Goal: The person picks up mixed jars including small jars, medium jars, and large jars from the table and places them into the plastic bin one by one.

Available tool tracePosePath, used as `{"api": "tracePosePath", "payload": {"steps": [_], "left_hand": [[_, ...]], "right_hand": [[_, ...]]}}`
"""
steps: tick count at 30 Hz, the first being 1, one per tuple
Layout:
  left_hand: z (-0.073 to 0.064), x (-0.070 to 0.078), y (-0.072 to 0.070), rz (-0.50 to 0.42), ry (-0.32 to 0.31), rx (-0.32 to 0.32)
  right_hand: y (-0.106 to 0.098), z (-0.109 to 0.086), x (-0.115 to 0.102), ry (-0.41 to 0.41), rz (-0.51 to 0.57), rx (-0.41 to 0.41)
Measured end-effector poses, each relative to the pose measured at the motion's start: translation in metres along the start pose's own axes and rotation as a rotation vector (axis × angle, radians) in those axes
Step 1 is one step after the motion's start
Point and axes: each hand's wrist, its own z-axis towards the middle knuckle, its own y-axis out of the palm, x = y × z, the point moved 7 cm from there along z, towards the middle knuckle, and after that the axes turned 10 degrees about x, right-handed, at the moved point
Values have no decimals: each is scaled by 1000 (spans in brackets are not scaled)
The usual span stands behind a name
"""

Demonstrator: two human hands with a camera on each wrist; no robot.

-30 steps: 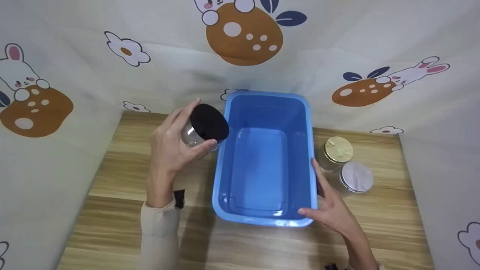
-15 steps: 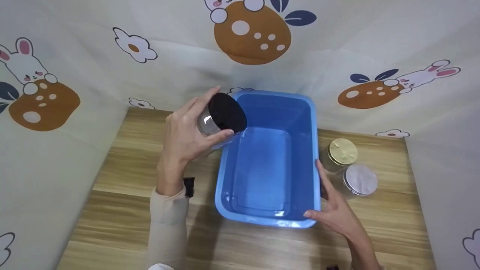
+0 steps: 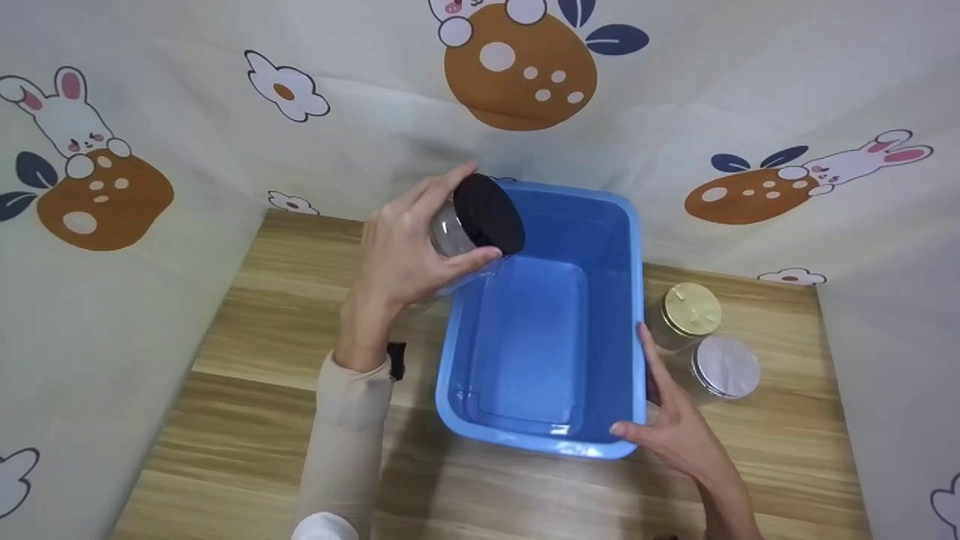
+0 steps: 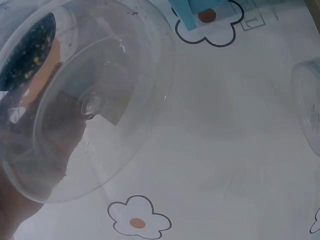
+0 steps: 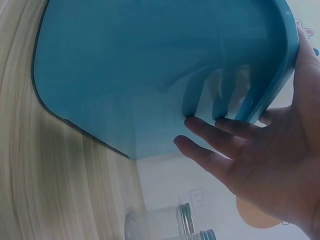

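On the head view I have the left hand [image 3: 409, 244] wrapped round a clear jar [image 3: 450, 234], thumb on one side of its black lid [image 3: 489, 214] and the other fingers on the far side. The jar is up in the air and tilted, its lid turned toward the bin's interior. From this angle it overlaps the left rim of a blue bin [image 3: 540, 448], partly over the inside. I can't tell whether it touches the rim.

My right hand [image 3: 679, 431] view has that hand holding the bin's right side near the front corner: the thumb laps over the rim while the fingers spread against the outer wall. The bin sits on the wood-grain bench [image 3: 247, 375], just in front of a printed cloth [image 3: 360, 135] with rabbits, orange fruit and flowers.

To the right of the bin I see a gold-lidded jar [image 3: 691, 309] and, nearer me, a silver-lidded jar [image 3: 726, 367], both upright and close together, the right hand just beside them. The left wrist view gives me the jar's see-through round base up close, with part of the hand showing through it; a clear vessel [image 4: 310, 105] is cut off at the right edge, and I can't tell which one. A pale sleeve [image 3: 349, 442] covers the left forearm.
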Motion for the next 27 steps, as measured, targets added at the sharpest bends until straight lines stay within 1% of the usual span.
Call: {"api": "tracePosePath", "payload": {"steps": [4, 6, 11, 14, 21, 27], "left_hand": [[5, 0, 2, 13, 4, 1], [6, -1, 4, 19, -2, -10], [11, 2, 15, 40, -28, -91], [14, 5, 19, 54, -34, -123], [19, 9, 22, 82, -19, -136], [24, 14, 25, 63, 13, -121]], "right_hand": [[2, 1, -1, -11, -21, 2], [2, 2, -3, -15, -27, 2], [1, 1, -4, -12, -1, 9], [1, 0, -2, 1, 0, 15], [2, 1, -2, 23, -14, 10], [2, -1, -4, 3, 4, 24]]}}
